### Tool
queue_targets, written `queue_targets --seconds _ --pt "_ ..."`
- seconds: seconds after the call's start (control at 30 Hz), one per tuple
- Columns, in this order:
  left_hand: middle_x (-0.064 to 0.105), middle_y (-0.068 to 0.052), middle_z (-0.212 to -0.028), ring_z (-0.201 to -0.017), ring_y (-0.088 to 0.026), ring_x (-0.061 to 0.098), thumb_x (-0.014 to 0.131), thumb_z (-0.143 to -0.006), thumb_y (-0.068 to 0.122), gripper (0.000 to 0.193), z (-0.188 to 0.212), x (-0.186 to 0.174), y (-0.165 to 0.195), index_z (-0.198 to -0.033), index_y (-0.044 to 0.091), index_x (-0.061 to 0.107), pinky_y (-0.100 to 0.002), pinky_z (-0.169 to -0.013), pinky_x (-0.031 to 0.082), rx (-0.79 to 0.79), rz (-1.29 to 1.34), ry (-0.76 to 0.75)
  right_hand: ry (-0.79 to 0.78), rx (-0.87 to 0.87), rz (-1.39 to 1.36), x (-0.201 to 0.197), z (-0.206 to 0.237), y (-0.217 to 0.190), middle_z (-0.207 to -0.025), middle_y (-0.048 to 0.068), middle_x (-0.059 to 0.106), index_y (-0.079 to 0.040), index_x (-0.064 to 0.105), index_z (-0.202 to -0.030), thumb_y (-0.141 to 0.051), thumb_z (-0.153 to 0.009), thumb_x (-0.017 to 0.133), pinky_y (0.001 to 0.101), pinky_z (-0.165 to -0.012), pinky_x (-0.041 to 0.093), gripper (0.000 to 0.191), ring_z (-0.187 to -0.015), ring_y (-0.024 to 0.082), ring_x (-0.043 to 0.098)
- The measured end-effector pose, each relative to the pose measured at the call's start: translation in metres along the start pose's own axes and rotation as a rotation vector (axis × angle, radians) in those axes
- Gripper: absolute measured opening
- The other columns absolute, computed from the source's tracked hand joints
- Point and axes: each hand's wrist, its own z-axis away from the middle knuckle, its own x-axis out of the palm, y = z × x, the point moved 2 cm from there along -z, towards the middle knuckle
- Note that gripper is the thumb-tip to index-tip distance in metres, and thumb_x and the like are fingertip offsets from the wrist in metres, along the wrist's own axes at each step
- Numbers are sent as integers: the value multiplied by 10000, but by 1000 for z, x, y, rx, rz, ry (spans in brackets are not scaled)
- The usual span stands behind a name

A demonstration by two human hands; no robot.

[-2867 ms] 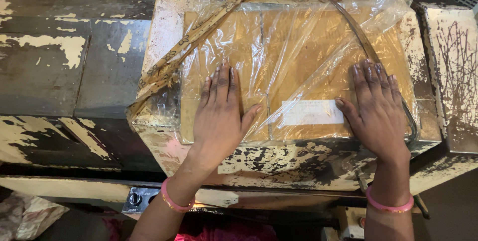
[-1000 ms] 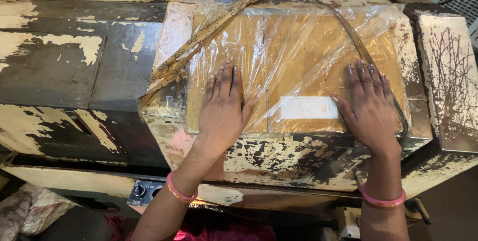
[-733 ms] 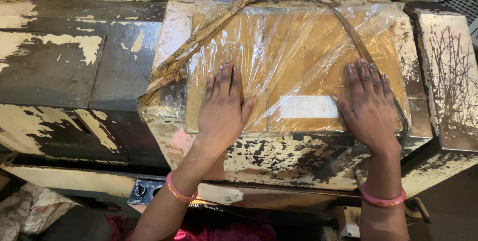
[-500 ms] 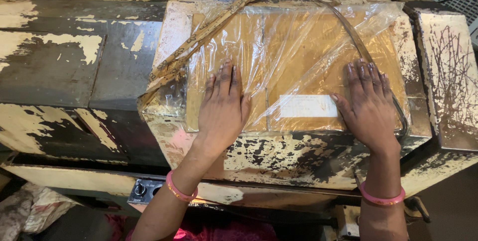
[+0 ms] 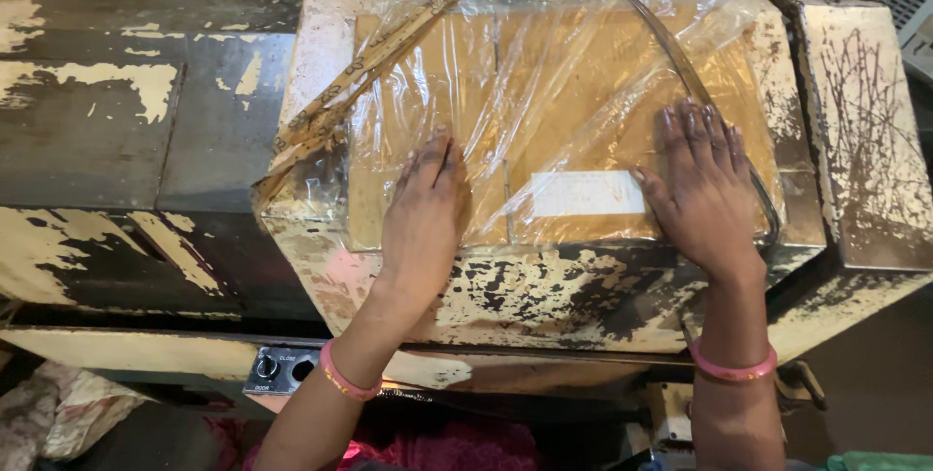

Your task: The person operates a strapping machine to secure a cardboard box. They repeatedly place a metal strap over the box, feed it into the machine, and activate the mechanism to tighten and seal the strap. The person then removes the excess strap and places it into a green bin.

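A flat brown packet in clear plastic film (image 5: 573, 92) lies on the worn cream block of an old machine (image 5: 544, 286). A white label (image 5: 583, 194) sits near the packet's front edge. My left hand (image 5: 423, 213) rests flat on the film at the packet's front left, fingers together. My right hand (image 5: 702, 189) lies flat on the front right, fingers spread. Both press down and grip nothing. Each wrist wears a pink bangle.
A tan tape strip (image 5: 379, 72) runs diagonally over the block's left corner. A dark wire (image 5: 700, 92) curves along the packet's right side. Below the block is a small control panel with knobs (image 5: 282, 369). Chipped metal surfaces (image 5: 126, 131) extend left; a scratched side plate (image 5: 865, 131) stands right.
Both hands stay flat on the wrapped packet in the same places. Only the view has shifted a little since the earliest frame.
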Motion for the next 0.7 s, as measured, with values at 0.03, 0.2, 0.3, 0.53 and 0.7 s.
queue_targets --seconds 0.03,0.2,0.3,0.53,0.7 --pt "470 -235 -1520 -1355 -394 488 562 -922 49 528 0 0 2 -1429 -83 496 -450 -1163 365 8 -8 5 6 -1 13 0 0 0 -1622 231 437 -27 462 -1583 -464 -1079 488 540 -1259 251 667 -1497 422 402" --pt "487 -218 -1507 -1377 -391 499 571 -890 -53 548 1 -9 12 -1435 -51 509 -428 -1176 398 4 10 20 25 -6 45 -1 4 -1 -1633 236 421 2 463 -1564 -455 -1079 507 542 -1269 247 667 -1509 409 396" --pt "482 -235 -1493 -1364 -418 487 591 -773 -121 674 8 -13 23 -1434 -43 486 -425 -1149 405 -16 215 -4 1 8 7 -3 15 -3 -1633 246 388 31 450 -1575 -463 -1077 485 552 -1252 226 702 -1511 412 362" --pt "504 -231 -1406 -1284 -367 563 523 -906 -217 679 43 24 100 -1507 97 479 -417 -1054 542 29 717 -33 144 197 -222 -10 100 -52 -1513 159 533 -76 571 -1463 -273 -1036 577 494 -1236 294 470 -1437 367 456" --pt "581 -161 -1284 -1193 -310 632 610 -967 -134 694 53 70 160 -1554 158 383 -403 -1016 567 140 1005 -119 429 764 -1232 3 170 -56 -1086 79 676 32 641 -1355 -96 -1065 653 286 -814 520 317 -910 148 622"
